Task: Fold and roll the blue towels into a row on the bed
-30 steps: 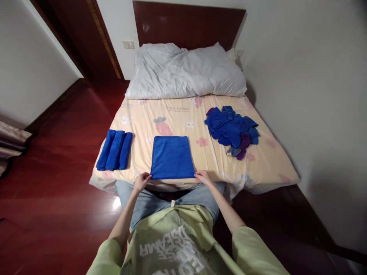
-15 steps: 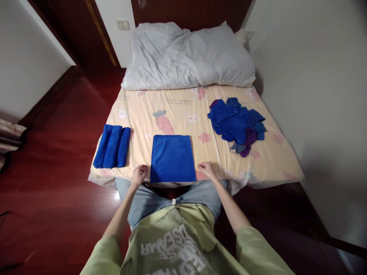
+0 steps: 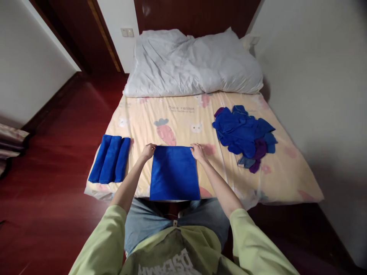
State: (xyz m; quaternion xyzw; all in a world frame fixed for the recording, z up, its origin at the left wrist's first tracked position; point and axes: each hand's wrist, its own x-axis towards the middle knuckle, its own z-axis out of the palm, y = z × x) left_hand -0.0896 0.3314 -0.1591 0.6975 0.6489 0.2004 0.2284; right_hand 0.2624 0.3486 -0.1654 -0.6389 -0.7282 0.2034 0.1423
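Observation:
A square blue cloth [image 3: 174,173] lies flat at the bed's near edge. My left hand [image 3: 148,151] pinches its far left corner, fingers closed. At the far right corner, my right hand [image 3: 197,151] has its fingers closed on the cloth's edge. Three rolled blue cloths [image 3: 110,159] lie side by side at the left of the bed. To the right is a loose heap of blue and purple cloths [image 3: 239,130], crumpled together.
The bed [image 3: 183,122] has a yellow patterned sheet. A bulky white quilt [image 3: 192,65] lies across its far end, before a dark headboard [image 3: 197,15]. A wall [image 3: 321,84] stands at the right.
Both hands have moved forward from beside the cloth's near part to its far corners and closed on them. The view has shifted slightly.

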